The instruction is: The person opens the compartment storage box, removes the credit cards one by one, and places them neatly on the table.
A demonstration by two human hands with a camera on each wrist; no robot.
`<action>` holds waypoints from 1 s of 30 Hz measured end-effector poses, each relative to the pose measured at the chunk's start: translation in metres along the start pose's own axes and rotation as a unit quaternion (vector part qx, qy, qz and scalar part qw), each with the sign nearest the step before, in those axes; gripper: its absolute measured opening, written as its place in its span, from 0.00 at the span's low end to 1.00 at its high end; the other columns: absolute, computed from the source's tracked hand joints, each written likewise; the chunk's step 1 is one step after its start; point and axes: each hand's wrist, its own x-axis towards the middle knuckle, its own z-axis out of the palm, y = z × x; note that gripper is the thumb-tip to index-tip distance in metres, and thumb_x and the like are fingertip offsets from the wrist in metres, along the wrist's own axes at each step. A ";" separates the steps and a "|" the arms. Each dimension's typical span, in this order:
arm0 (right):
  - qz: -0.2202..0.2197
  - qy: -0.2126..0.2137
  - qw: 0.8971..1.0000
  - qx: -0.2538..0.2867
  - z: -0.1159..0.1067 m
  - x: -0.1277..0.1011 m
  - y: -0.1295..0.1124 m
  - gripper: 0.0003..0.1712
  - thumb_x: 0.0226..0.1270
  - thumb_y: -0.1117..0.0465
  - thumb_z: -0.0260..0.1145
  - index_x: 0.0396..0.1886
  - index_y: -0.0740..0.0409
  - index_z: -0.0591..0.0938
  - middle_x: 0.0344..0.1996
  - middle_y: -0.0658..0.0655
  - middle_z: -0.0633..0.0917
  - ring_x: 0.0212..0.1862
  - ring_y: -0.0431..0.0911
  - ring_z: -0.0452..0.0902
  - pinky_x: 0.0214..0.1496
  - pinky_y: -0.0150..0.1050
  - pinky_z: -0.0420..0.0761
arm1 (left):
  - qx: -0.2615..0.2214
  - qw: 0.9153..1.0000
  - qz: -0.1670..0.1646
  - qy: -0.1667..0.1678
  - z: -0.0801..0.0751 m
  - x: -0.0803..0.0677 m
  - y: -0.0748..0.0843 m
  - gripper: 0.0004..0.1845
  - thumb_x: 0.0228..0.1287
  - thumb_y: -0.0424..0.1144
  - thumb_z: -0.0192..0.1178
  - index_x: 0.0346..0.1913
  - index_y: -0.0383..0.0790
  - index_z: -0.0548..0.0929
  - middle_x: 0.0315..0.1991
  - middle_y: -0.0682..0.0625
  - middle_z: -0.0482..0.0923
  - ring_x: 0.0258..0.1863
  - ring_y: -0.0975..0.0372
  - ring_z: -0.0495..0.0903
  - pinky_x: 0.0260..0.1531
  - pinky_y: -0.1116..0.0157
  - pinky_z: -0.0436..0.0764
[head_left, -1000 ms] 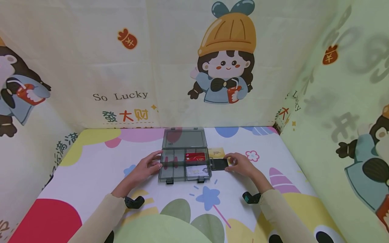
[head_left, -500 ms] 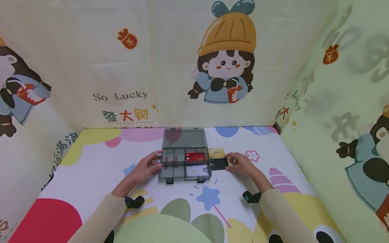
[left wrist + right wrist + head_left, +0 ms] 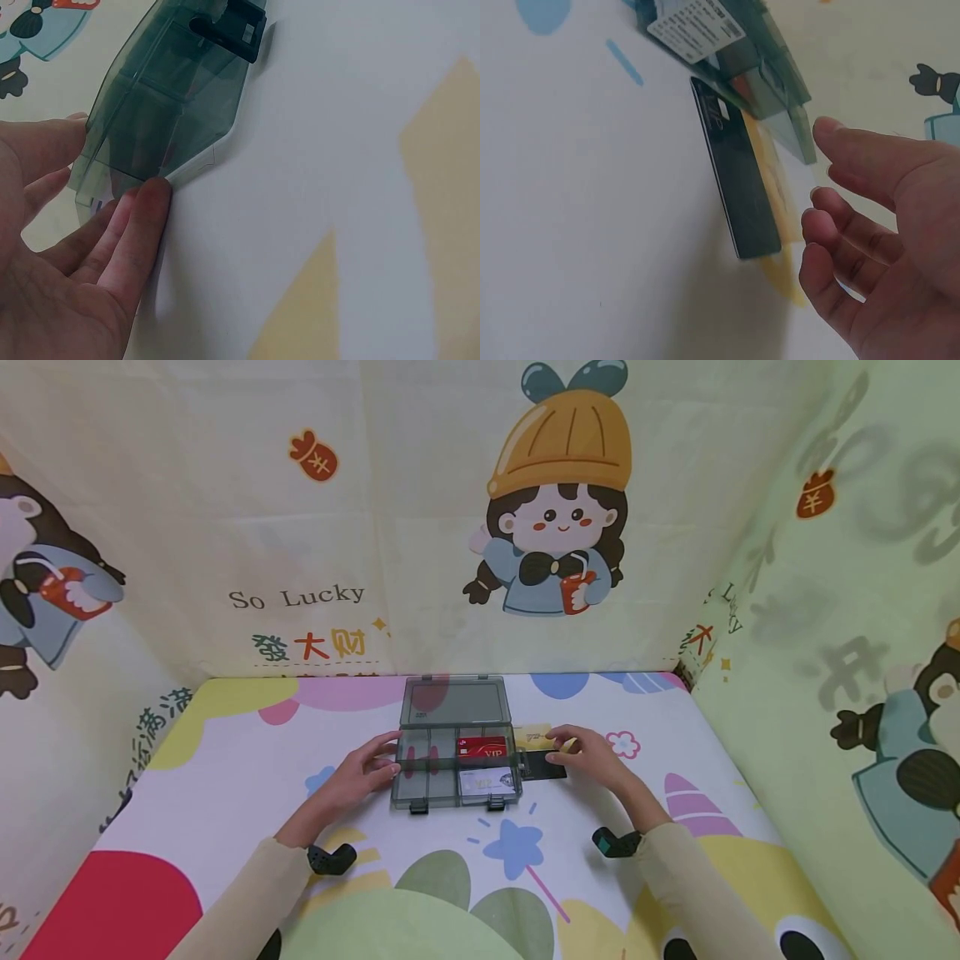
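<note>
Plastic cards, thin, stiff and likely slick: the gold card [image 3: 534,737] and black card [image 3: 543,765] lay flat beside the box [image 3: 456,766]. Your right hand [image 3: 592,758] hovered half-open over them, holding nothing; an edge pinch looked best. Your left hand [image 3: 358,774] pressed straight fingers against the box.

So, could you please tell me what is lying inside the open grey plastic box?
The box shows a red VIP card and a white card in its right compartments. The left compartments look empty; anything beneath the cards is covered.
</note>
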 end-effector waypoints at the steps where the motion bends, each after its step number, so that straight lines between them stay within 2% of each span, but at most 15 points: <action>1: -0.006 -0.001 1.000 0.001 0.001 0.001 -0.001 0.22 0.60 0.54 0.71 0.54 0.54 0.81 0.41 0.56 0.81 0.38 0.47 0.73 0.34 0.35 0.75 | 0.001 1.000 0.000 -0.001 0.000 0.000 -0.001 0.34 0.70 0.42 0.57 0.75 0.49 0.58 0.71 0.34 0.61 0.61 0.45 0.73 0.53 0.55 0.82; 14: -0.038 -0.017 0.999 0.011 0.009 0.008 -0.016 0.20 0.63 0.56 0.69 0.53 0.55 0.81 0.41 0.56 0.82 0.38 0.47 0.75 0.38 0.36 0.76 | -0.001 1.000 -0.009 0.001 0.001 0.003 -0.004 0.33 0.71 0.41 0.56 0.75 0.53 0.58 0.70 0.38 0.63 0.60 0.47 0.74 0.53 0.56 0.82; 24: -0.048 -0.013 0.999 0.015 0.013 0.011 -0.023 0.19 0.65 0.57 0.67 0.54 0.56 0.81 0.42 0.56 0.83 0.39 0.47 0.76 0.42 0.37 0.78 | 0.007 1.000 -0.013 0.001 0.002 0.005 -0.004 0.33 0.71 0.42 0.56 0.75 0.54 0.58 0.71 0.37 0.62 0.60 0.48 0.74 0.54 0.57 0.82; 30: -0.044 -0.010 0.999 0.017 0.017 0.013 -0.025 0.18 0.65 0.56 0.67 0.54 0.54 0.81 0.41 0.55 0.84 0.39 0.47 0.76 0.41 0.36 0.78 | 0.002 1.000 -0.020 0.006 0.001 0.004 -0.005 0.32 0.71 0.41 0.56 0.75 0.55 0.58 0.70 0.38 0.63 0.60 0.49 0.74 0.53 0.57 0.82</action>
